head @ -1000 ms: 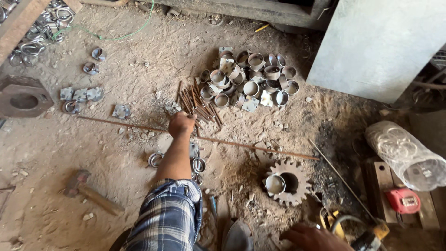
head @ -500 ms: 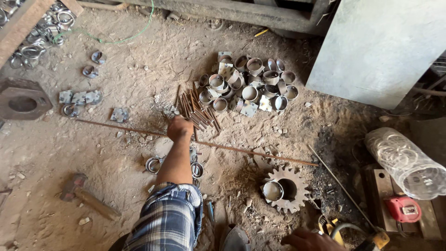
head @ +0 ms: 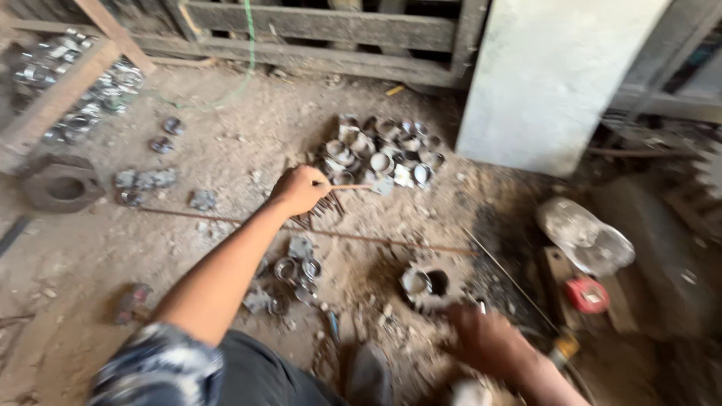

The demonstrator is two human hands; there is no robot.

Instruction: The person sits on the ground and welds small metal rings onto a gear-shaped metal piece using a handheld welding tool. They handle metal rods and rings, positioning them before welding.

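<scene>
Reaching forward over the dirt floor (head: pixel 226 150), the left hand (head: pixel 299 189) has its fingers closed around a thin rusty rod (head: pixel 353 186) that sticks out to the right toward a pile of short metal rings (head: pixel 380 154). Just below that hand lies a bundle of rusty rods (head: pixel 320 210), and a long rod (head: pixel 301 229) runs across the floor beneath it. Nearer the person, a few loose rings (head: pixel 289 269) sit by a gear (head: pixel 425 284). The right hand (head: pixel 481 338) is low at the frame's bottom, blurred, just beside the gear; whether its fingers are spread or closed cannot be told. A hammer (head: pixel 131 302) lies at the left.
</scene>
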